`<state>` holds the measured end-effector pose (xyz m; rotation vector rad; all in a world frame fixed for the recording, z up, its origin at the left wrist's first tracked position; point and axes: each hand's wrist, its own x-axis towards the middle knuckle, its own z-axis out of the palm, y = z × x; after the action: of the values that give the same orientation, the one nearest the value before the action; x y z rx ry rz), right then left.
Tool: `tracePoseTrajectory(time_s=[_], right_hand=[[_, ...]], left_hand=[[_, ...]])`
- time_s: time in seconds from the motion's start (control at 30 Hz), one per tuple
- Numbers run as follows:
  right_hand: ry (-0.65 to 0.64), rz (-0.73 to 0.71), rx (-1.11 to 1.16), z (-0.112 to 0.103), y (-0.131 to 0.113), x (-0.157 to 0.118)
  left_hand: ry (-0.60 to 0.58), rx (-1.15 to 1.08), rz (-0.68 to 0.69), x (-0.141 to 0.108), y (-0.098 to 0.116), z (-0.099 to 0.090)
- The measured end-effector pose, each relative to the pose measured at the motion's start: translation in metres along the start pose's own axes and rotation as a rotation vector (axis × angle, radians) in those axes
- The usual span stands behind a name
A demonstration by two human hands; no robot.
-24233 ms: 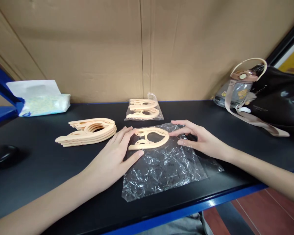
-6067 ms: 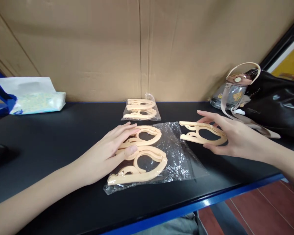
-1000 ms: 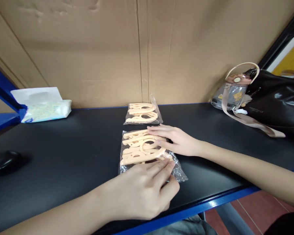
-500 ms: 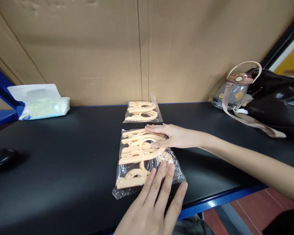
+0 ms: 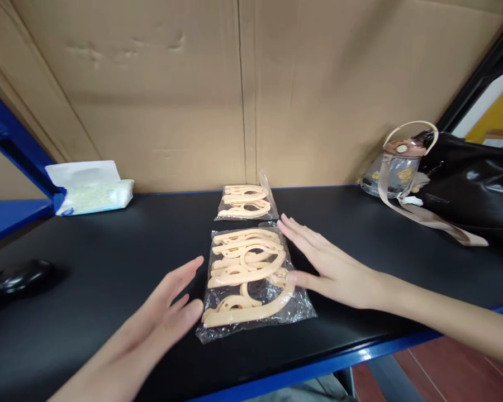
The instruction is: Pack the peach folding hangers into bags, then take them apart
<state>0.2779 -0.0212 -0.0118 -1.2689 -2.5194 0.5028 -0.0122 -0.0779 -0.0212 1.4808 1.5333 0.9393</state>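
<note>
A clear plastic bag of cream-coloured folding hangers lies flat on the black table near its front edge. My left hand is just left of the bag, fingers apart and holding nothing. On the bag's right side is my right hand, its fingers stretched out and its thumb at the bag's right part; it grips nothing. Behind this bag sits a second clear bag of similar hangers, close to the cardboard wall.
A tissue pack sits at the back left, with a shiny black object nearer on the left. At the right are a clear bottle with a strap and a black bag. Cardboard stands behind the table.
My left hand has left the bag's lower part and moved to its left side. My right hand has shifted from the bag's top to its right side. The view has shifted slightly.
</note>
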Motion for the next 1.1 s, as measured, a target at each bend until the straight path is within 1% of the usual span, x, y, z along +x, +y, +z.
tracePoseTrajectory(time_s=[0.07,0.13,0.17,0.23,0.33,0.37,0.43,0.47,0.5,0.6,0.63,0.67,0.7,0.77,0.87,0.9,0.97,1.0,1.1], right_hand=[[-0.089,0.025,0.013,0.003,-0.006,-0.008],[-0.143,0.016,0.029,0.008,-0.01,-0.012],[-0.147,0.0,0.036,0.01,-0.011,-0.013],[-0.124,-0.046,0.056,0.014,-0.01,-0.013],[-0.111,-0.088,0.088,0.018,-0.007,-0.016],[-0.107,-0.087,0.093,0.019,-0.006,-0.017],[-0.077,-0.076,0.091,0.02,-0.006,-0.021],[-0.05,-0.073,0.087,0.021,-0.006,-0.024],[-0.016,-0.075,0.081,0.022,-0.007,-0.026],[0.13,-0.089,0.048,0.023,-0.006,-0.031],[0.191,-0.092,0.031,0.021,-0.005,-0.029],[0.254,-0.095,0.011,0.017,-0.003,-0.026],[0.31,-0.101,-0.009,0.012,0.0,-0.021],[0.39,-0.12,-0.045,-0.005,0.009,-0.002],[0.409,-0.12,-0.041,-0.033,0.028,0.04],[0.404,-0.106,-0.031,-0.041,0.035,0.056],[0.394,-0.074,-0.003,-0.05,0.048,0.087],[0.375,-0.076,0.019,-0.051,0.053,0.1],[0.292,-0.103,0.068,-0.04,0.061,0.128]], left_hand=[[-0.044,-0.215,-0.129,0.018,-0.006,-0.007],[-0.099,-0.397,-0.208,0.034,-0.005,-0.01],[-0.122,-0.453,-0.227,0.04,-0.003,-0.009],[-0.16,-0.459,-0.238,0.048,0.005,-0.005],[-0.238,-0.278,-0.161,0.052,0.021,0.007],[-0.243,-0.218,-0.122,0.052,0.026,0.012],[-0.197,-0.177,-0.041,0.048,0.036,0.022],[-0.18,-0.206,-0.008,0.046,0.041,0.028],[-0.186,-0.26,0.019,0.043,0.046,0.033],[-0.301,-0.422,0.097,0.04,0.063,0.048],[-0.321,-0.449,0.132,0.042,0.07,0.052],[-0.313,-0.459,0.168,0.047,0.078,0.055],[-0.285,-0.462,0.201,0.055,0.086,0.056],[-0.227,-0.469,0.247,0.08,0.102,0.057],[-0.212,-0.47,0.276,0.132,0.12,0.053],[-0.22,-0.459,0.256,0.15,0.123,0.051],[-0.261,-0.422,0.234,0.181,0.122,0.046],[-0.285,-0.405,0.229,0.193,0.118,0.043],[-0.293,-0.335,0.198,0.214,0.097,0.032]])
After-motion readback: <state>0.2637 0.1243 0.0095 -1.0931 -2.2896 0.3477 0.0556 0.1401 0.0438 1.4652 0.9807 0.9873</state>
